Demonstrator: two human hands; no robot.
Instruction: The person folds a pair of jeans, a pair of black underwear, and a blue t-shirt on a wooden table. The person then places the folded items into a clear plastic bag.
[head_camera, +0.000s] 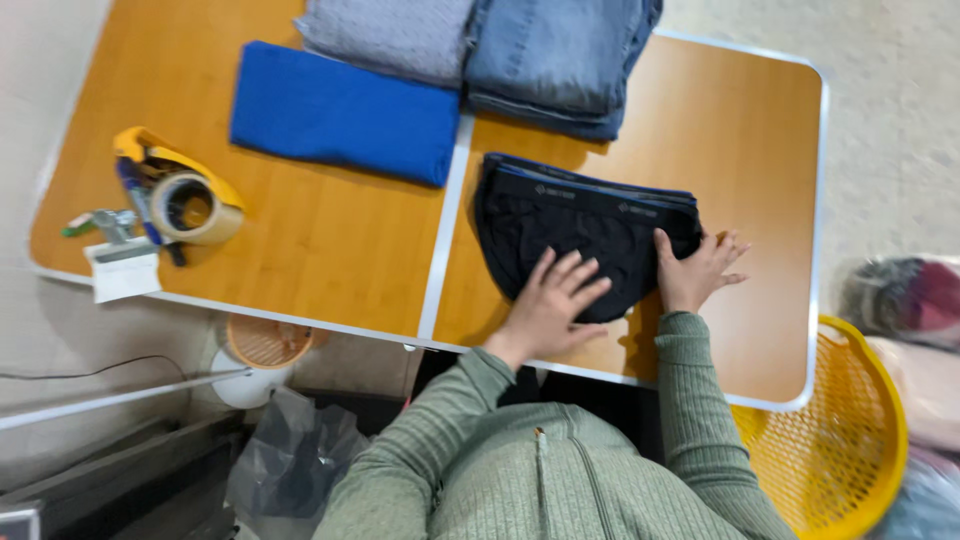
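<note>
Home laundry corner: folded clothes (345, 112), basket (850, 440)

Folded jeans (560, 60) and grey garment (390, 35) cut off by top edge

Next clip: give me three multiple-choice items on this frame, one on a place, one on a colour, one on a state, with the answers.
1. Where does the tape dispenser lie?
A. on the table's left end
B. in the yellow basket
C. on the jeans

2. What colour is the folded cloth beside the grey one?
A. red
B. blue
C. white

3. How do the hands meet the dark underwear?
A. both lifted clear
B. both pressed flat on it
C. one holds tape

Answers: 1 A, it sits on the table near the left edge. 2 B, plainly blue. 3 B, left hand and right hand lie open on it.
</note>
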